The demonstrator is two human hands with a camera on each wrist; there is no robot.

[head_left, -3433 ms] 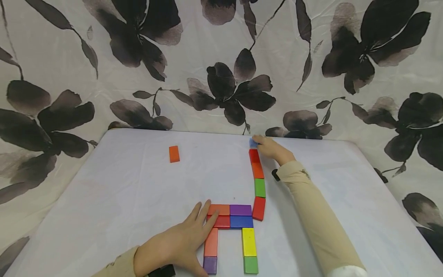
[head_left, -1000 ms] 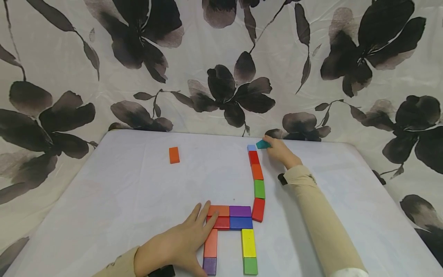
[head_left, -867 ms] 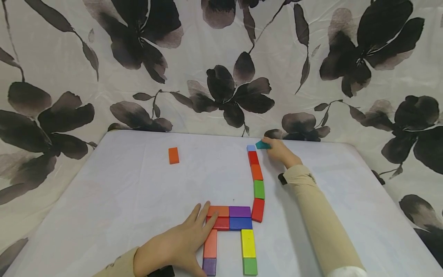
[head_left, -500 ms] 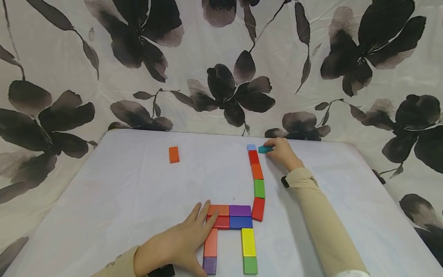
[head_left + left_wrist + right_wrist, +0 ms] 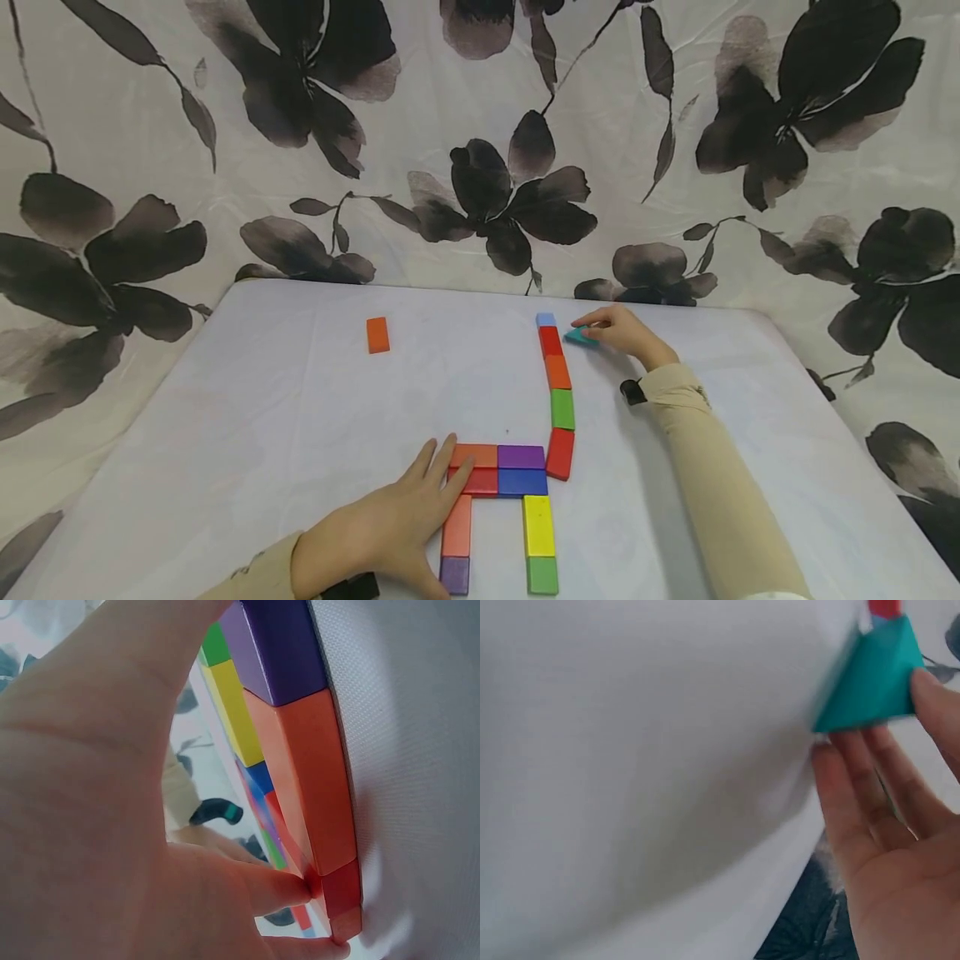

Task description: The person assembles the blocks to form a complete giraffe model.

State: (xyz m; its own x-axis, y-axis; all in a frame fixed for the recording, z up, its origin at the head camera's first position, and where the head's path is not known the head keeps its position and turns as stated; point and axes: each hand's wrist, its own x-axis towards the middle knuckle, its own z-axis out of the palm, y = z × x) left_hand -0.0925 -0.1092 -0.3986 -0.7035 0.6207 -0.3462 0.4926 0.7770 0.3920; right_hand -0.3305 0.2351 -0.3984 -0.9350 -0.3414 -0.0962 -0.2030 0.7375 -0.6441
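Note:
My right hand (image 5: 622,333) pinches a teal triangular block (image 5: 874,679) between thumb and fingers, just right of the curved column's far end. A small light-blue block (image 5: 545,320) tops that column, above a red block (image 5: 550,341), an orange one (image 5: 557,372), a green one (image 5: 562,409) and another red one (image 5: 560,454). With fingers spread, my left hand (image 5: 390,525) rests against the left side of the block figure. In the left wrist view, its fingertips touch the red block (image 5: 341,889) and the end orange block (image 5: 346,922).
Purple (image 5: 521,457) and blue (image 5: 522,482) blocks form the figure's right half, above a yellow block (image 5: 537,525) and a green one (image 5: 542,575). A lone orange block (image 5: 378,335) lies at the back left of the white table (image 5: 262,417). Floral cloth (image 5: 420,100) hangs behind.
Earlier my right hand was on the light-blue block, then held the teal block beside it. It has since shifted slightly right and nearer, turning the teal block. My left hand stays put.

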